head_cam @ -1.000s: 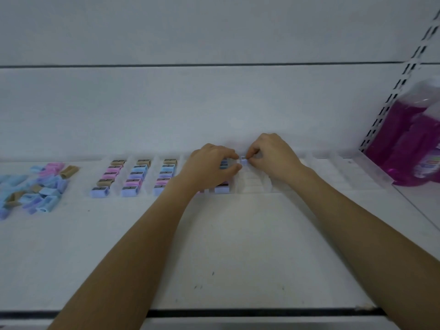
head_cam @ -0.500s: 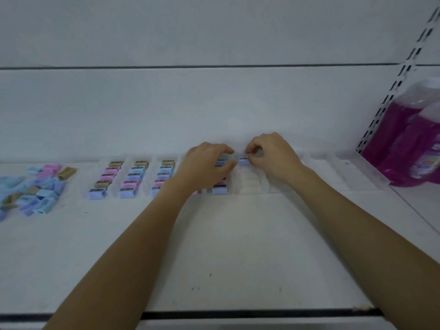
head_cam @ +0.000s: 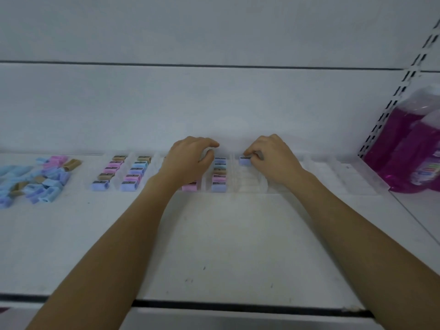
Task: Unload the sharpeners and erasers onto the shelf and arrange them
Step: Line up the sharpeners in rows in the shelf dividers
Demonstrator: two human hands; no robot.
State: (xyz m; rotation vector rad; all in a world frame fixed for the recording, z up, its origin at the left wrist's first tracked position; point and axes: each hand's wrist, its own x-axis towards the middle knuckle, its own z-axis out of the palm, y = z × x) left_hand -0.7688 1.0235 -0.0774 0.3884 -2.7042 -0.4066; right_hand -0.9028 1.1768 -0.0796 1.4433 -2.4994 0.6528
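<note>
Pinching a lilac sharpener (head_cam: 244, 160) at the tray's (head_cam: 319, 177) back, our right hand (head_cam: 273, 160) holds it at its leftward fingertips. Our left hand (head_cam: 190, 160) curls over filled rows (head_cam: 219, 172); we cannot tell if it grips anything.

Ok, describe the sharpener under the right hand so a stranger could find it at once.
On the white shelf, a clear divider tray runs along the back, left of the purple bottles. Find the lane just right of the last filled row. The lilac sharpener is alone at that lane's back end, pinched by the right hand; its neighbours stand in full rows.
</note>
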